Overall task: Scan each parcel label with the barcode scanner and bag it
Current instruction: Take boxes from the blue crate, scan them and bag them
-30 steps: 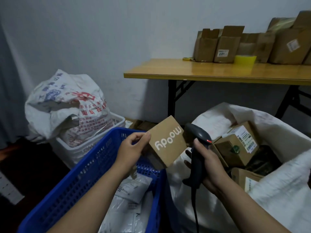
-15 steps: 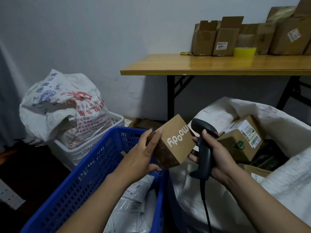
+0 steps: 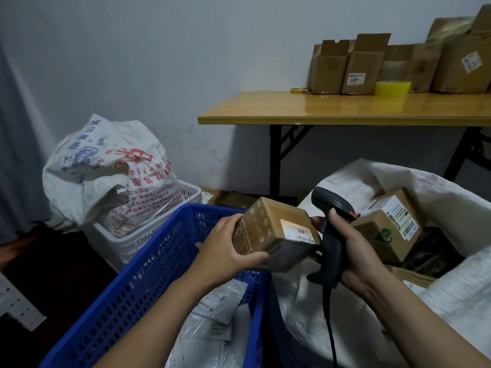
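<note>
Over the blue crate (image 3: 212,208) rim, left hand (image 3: 225,247) gripping parcel (image 3: 273,229), right hand (image 3: 358,257) clamped on scanner (image 3: 330,243) beside it.

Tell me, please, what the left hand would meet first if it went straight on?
Probably the barcode scanner in the right hand: the left hand points rightward with its box, whose far end sits beside the scanner's grip.

Parcel (image 3: 276,232) up over the basket's (image 3: 148,282) far right corner, scanner (image 3: 332,235) just right of it, sack (image 3: 465,288) further right, table (image 3: 345,107) far behind.

Bare left hand (image 3: 224,249), bare right hand (image 3: 357,252); forearms (image 3: 159,312) bare.
</note>
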